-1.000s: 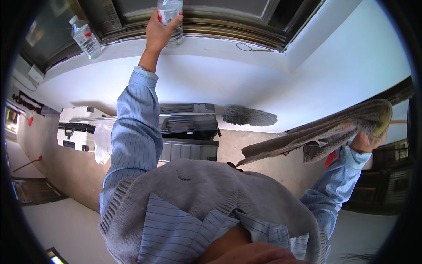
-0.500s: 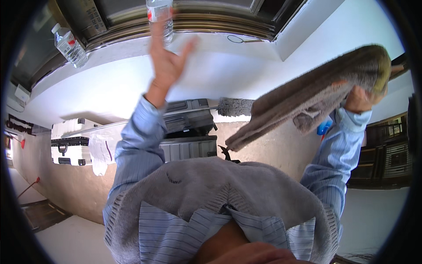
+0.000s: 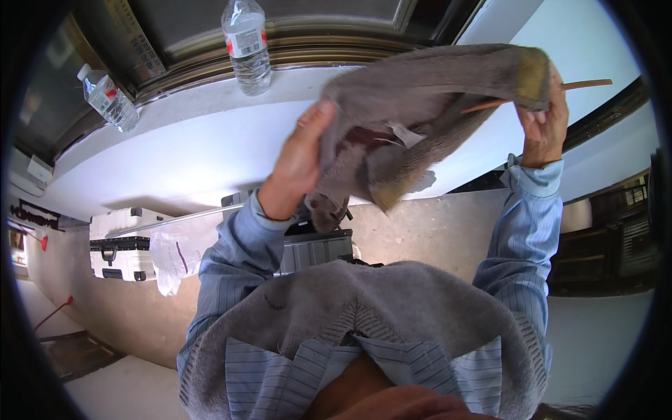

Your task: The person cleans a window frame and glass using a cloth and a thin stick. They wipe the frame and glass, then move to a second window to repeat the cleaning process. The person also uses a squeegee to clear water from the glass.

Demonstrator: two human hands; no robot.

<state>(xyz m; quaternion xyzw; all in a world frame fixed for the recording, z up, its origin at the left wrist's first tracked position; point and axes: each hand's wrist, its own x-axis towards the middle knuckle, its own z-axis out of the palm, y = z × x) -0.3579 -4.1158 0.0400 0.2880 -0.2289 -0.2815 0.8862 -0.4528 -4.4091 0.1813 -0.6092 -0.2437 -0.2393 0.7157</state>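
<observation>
A grey-brown plush towel (image 3: 427, 73) with yellowish bands is spread between my hands, its left corner drooping in a fold. My left hand (image 3: 297, 154) grips its left edge, thumb on the near face. At the far upper end, my right hand (image 3: 544, 126) is closed on the banded corner. A thin reddish-brown stick (image 3: 588, 85) runs past the right hand and across the towel; whether the fingers hold it too is hidden. A small white tag (image 3: 406, 135) shows on the towel's inner face.
Two clear water bottles, one upright (image 3: 248, 63) and one at the left (image 3: 108, 99), stand on the white window sill (image 3: 189, 93). Below are white hard cases (image 3: 122, 262), a plastic bag (image 3: 170, 255), a metal pole (image 3: 168, 222) and a grey case (image 3: 315, 252).
My left hand has come down from beside the upright bottle and taken hold of the towel. My right hand has risen slightly, and the towel is now spread more widely.
</observation>
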